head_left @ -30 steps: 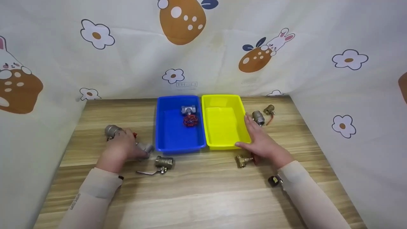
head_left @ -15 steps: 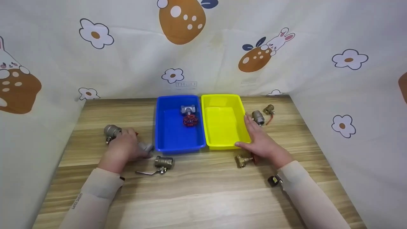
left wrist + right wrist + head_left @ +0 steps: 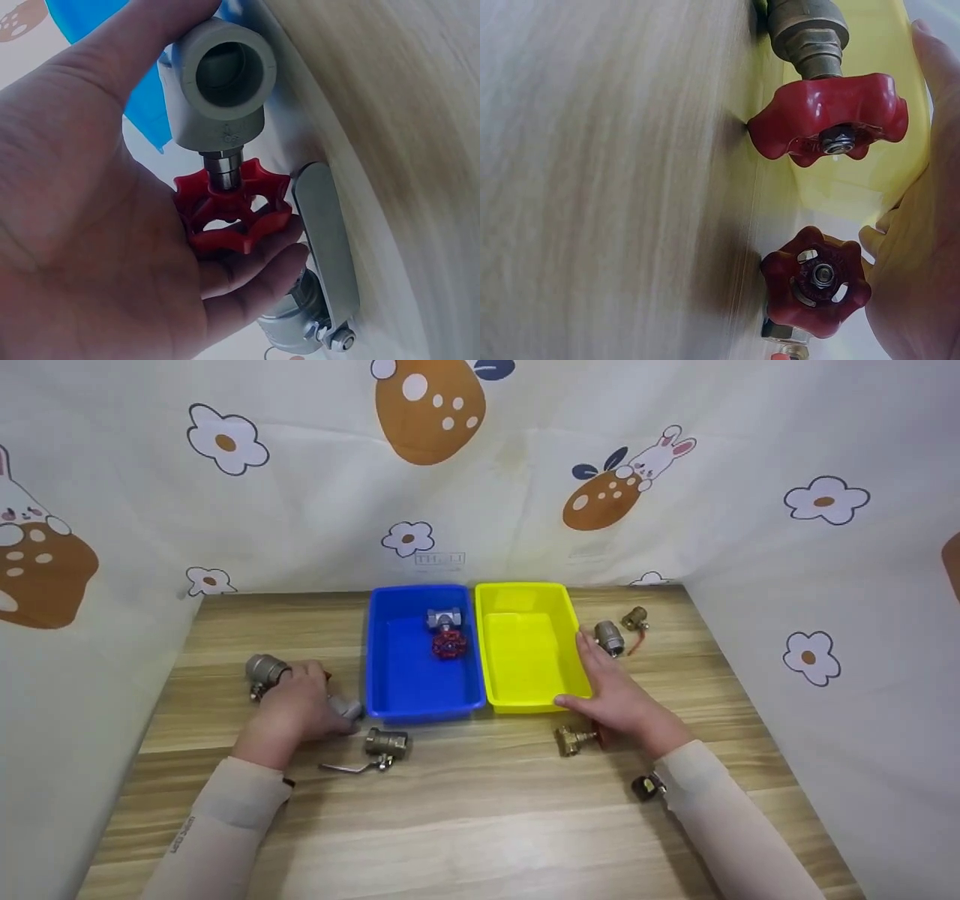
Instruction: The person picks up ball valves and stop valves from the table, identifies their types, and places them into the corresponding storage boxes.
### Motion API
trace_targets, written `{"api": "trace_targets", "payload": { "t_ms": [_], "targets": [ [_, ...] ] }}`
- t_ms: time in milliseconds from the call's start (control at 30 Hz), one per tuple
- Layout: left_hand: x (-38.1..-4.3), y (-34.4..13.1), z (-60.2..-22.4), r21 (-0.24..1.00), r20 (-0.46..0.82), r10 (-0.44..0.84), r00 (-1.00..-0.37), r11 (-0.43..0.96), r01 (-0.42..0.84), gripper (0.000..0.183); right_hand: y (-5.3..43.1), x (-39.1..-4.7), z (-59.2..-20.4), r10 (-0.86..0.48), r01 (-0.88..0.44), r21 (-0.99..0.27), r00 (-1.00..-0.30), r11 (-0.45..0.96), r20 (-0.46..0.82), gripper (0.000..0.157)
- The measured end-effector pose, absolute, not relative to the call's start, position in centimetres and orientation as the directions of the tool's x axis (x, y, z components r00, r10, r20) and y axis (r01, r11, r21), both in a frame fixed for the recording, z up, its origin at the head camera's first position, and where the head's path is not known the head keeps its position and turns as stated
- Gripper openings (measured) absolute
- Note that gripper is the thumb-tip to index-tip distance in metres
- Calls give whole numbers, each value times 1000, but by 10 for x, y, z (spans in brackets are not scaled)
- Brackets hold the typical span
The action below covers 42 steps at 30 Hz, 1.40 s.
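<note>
My left hand holds a grey plastic stop valve left of the blue bin. In the left wrist view the thumb lies along its body and fingers curl behind its red handwheel. Just beyond the fingers lies a large metal ball valve with a flat lever. My right hand rests with straight fingers and spread thumb against the right side of the yellow bin. Close under that palm are a brass gate valve with a red handwheel and a second red-wheeled valve.
The blue bin stands against the yellow one and contains a metal valve with a red wheel. A brass ball valve lies in front of it. To the right are a small brass valve and a black-knobbed fitting.
My left hand has shifted very slightly to the right around the grey stop valve, showing more of the ball valve behind. My right hand has stayed at the yellow bin.
</note>
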<state>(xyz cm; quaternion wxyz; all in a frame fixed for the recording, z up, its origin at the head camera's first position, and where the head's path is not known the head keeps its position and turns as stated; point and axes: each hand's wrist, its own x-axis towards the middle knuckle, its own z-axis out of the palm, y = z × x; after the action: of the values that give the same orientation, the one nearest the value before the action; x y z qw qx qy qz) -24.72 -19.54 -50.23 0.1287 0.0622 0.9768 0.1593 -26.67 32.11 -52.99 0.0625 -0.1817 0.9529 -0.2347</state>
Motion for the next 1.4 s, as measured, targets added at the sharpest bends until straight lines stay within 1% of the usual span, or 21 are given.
{"api": "trace_targets", "payload": {
  "t_ms": [167,300,533,767,1000,1233,1400],
  "targets": [
    [-249,-196,-506,343,-214,176,-961,935,95,100,322,-267,-530,-377,-322,-474,-926,820,-23,124],
    [-248,-197,-508,352,-201,183,-962,930,103,97,322,-267,-531,-377,-322,-474,-926,819,-23,127],
    [-248,-197,-509,348,-195,175,-965,932,98,97,321,-266,-531,-374,-310,-478,-927,822,-41,126],
    [-251,-200,-512,325,-189,205,-960,936,136,96,320,-266,-528,-374,-309,-481,-926,820,-43,125],
    [-253,-204,-515,331,-131,225,-966,928,171,92,320,-266,-528,-377,-314,-479,-925,820,-40,125],
    [-253,-208,-514,365,-61,238,-969,909,201,85,321,-266,-529,-386,-328,-484,-922,811,-22,124],
    [-256,-210,-512,363,-21,253,-967,903,228,85,321,-266,-529,-387,-327,-485,-922,811,-25,126]
  ]
}}
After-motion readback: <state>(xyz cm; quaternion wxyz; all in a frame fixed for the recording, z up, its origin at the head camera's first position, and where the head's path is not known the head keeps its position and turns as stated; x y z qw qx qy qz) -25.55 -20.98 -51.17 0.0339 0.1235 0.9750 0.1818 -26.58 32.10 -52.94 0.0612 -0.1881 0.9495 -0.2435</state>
